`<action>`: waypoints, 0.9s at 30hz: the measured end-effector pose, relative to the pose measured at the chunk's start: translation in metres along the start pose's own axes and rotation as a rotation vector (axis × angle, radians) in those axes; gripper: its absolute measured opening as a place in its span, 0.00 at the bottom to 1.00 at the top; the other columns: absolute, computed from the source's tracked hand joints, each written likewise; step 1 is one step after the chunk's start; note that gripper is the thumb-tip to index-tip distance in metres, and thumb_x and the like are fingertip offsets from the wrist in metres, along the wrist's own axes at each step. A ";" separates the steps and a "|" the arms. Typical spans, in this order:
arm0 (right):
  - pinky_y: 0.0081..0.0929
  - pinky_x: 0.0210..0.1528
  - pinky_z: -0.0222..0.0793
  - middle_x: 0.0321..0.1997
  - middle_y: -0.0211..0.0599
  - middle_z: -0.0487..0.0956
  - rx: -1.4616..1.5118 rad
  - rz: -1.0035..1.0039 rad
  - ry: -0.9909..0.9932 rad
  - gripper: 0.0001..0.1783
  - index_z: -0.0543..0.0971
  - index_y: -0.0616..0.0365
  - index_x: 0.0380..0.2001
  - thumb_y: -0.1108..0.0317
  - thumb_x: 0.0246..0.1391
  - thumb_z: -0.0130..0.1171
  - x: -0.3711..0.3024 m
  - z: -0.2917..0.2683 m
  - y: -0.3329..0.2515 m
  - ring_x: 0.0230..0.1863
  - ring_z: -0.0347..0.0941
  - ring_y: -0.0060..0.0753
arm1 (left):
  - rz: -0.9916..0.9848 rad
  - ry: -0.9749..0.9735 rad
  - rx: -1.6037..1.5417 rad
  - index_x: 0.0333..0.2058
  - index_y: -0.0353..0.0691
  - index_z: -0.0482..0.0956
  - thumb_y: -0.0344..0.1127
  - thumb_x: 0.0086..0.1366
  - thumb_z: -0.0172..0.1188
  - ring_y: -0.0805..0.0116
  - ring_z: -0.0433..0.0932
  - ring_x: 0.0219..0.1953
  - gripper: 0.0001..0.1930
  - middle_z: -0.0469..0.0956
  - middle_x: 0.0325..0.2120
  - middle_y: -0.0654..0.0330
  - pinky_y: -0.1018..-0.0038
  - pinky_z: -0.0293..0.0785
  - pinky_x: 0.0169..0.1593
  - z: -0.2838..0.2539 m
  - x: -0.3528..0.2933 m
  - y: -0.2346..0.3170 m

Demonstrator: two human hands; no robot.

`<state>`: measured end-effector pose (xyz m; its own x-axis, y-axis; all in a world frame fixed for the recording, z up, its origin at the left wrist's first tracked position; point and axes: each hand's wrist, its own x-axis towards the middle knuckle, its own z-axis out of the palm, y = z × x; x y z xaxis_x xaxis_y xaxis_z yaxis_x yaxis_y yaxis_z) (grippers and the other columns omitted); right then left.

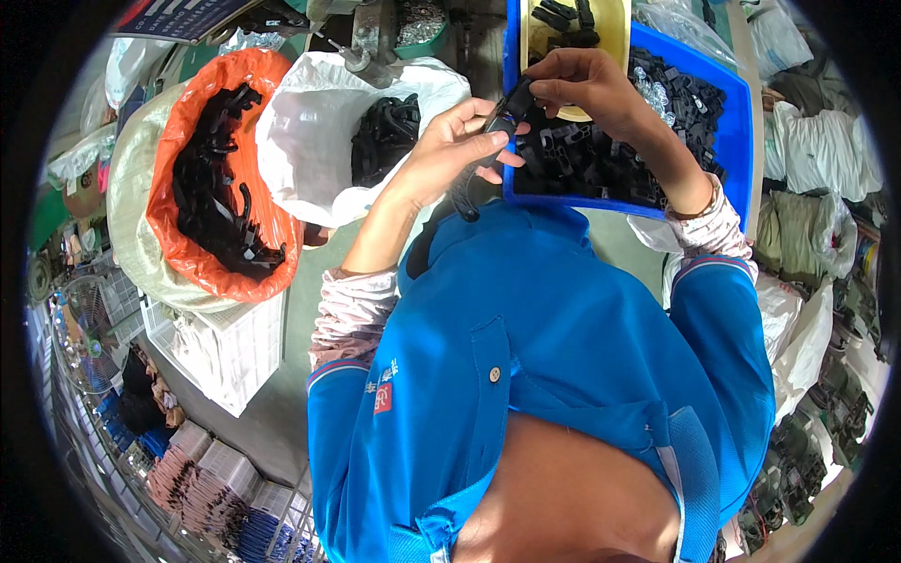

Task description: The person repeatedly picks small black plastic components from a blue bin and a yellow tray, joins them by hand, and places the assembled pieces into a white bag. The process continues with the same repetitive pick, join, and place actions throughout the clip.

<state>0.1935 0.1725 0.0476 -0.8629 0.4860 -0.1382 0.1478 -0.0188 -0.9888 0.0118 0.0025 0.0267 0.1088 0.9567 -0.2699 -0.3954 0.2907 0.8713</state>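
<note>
A long, curved black plastic piece, like a handle [464, 195], is gripped in my left hand [465, 141], its lower end hanging below my fingers. My right hand [593, 89] pinches at the upper end of this piece; whether a separate small part sits between those fingertips I cannot make out. Both hands are closed and close together, above the left edge of a blue bin [753, 141]. Small black plastic parts [690, 103] fill the bin. Inside it, a yellow tray [615, 33] carries several black pieces, partly behind my right hand.
To the left stand a white bag [298, 117] and an orange-lined sack [169, 202], both with black curved pieces inside. A metal fixture [361, 61] and a green container [427, 42] are at the back. A white crate [235, 347] stands below the sack. Wrapped bundles [817, 155] line the right side.
</note>
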 end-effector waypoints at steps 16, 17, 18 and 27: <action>0.20 0.39 0.75 0.31 0.32 0.80 0.342 0.027 0.183 0.08 0.80 0.64 0.32 0.69 0.57 0.65 -0.025 0.042 0.037 0.34 0.77 0.20 | 0.397 0.327 0.936 0.50 0.37 0.70 0.34 0.59 0.68 0.68 0.81 0.33 0.23 0.80 0.31 0.55 0.74 0.76 0.34 0.022 0.008 -0.015; 0.20 0.39 0.76 0.30 0.32 0.80 0.333 0.087 0.225 0.07 0.80 0.64 0.31 0.70 0.56 0.65 -0.025 0.042 0.040 0.33 0.77 0.21 | 0.421 0.358 0.935 0.49 0.37 0.71 0.34 0.58 0.69 0.67 0.81 0.32 0.23 0.80 0.30 0.54 0.73 0.76 0.34 0.023 0.006 -0.013; 0.21 0.40 0.76 0.31 0.33 0.80 0.350 0.084 0.262 0.07 0.80 0.64 0.31 0.70 0.57 0.65 -0.026 0.043 0.041 0.33 0.77 0.22 | 0.445 0.389 0.934 0.49 0.38 0.71 0.34 0.58 0.69 0.65 0.81 0.32 0.22 0.80 0.30 0.54 0.72 0.76 0.35 0.023 0.006 -0.012; 0.32 0.35 0.76 0.32 0.40 0.81 -0.666 -0.302 0.332 0.07 0.81 0.62 0.35 0.70 0.55 0.63 0.012 -0.019 0.037 0.33 0.79 0.37 | 0.485 0.442 0.916 0.29 0.34 0.71 0.32 0.59 0.66 0.63 0.73 0.25 0.11 0.74 0.24 0.54 0.73 0.69 0.31 -0.002 -0.002 -0.019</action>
<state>0.1979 0.1944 0.0103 -0.7383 0.6233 0.2575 0.2785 0.6296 -0.7253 0.0175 -0.0045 0.0099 -0.2792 0.9355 0.2163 0.5303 -0.0376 0.8470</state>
